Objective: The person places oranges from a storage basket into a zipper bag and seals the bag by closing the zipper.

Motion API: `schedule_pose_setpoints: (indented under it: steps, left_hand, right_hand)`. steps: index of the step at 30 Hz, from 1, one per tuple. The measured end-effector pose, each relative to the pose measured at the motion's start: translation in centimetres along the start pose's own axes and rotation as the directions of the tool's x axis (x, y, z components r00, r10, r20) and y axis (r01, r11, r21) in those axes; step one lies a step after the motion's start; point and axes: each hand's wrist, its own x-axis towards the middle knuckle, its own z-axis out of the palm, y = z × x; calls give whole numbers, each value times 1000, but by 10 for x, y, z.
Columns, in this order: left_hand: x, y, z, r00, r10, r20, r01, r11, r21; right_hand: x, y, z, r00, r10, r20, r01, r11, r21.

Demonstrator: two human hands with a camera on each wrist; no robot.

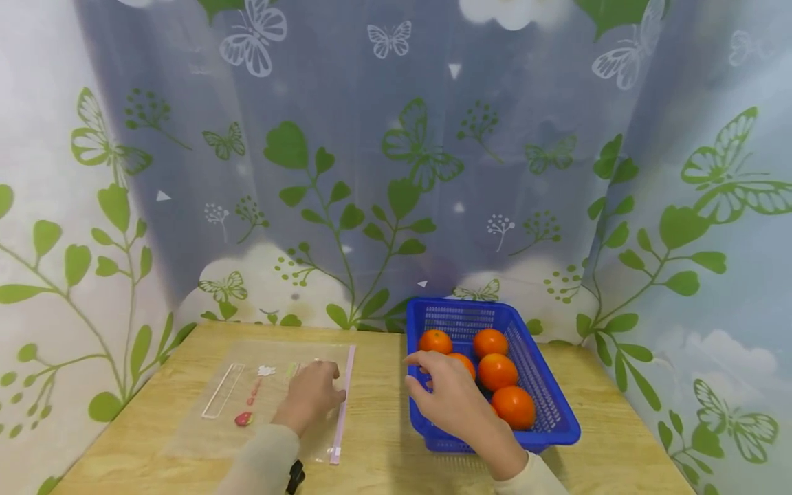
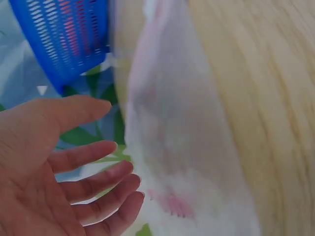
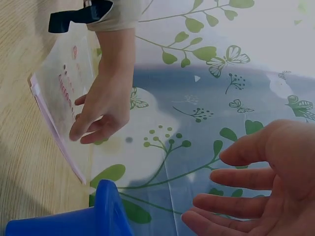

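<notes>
A clear zip bag (image 1: pixel 210 440) with a pink zip edge and small printed pictures lies flat on the table, in the head view. Over its right part hovers my left hand (image 1: pixel 312 393), fingers loosely bent and holding nothing. The left wrist view shows that same hand (image 2: pixel 74 167) with its fingers spread beside the bag (image 2: pixel 182 123). My right hand (image 1: pixel 450 395) is above the left side of a blue basket (image 1: pixel 551 392), hiding part of the oranges inside. In the right wrist view its fingers (image 3: pixel 236 206) are extended, with nothing between them.
Several oranges (image 1: pixel 498 372) sit in the basket at the right of the wooden table (image 1: pixel 371 412). A patterned curtain (image 1: pixel 346 172) with leaves and butterflies hangs behind the table and on both sides. A dark band (image 1: pixel 295 476) is on the left wrist.
</notes>
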Motion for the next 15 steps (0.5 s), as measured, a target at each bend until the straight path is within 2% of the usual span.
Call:
schedule_pose_setpoints:
  steps: [7,15]
  left_hand:
    - [5,8,11,997,-70,20,68,996,63]
    - [10,12,21,994,-91,55,89,995,34]
  right_hand:
    - [-1,0,0,1000,-11,5,11,1000,-7]
    - [-2,2,-1,1000,10,20,-10,1000,3]
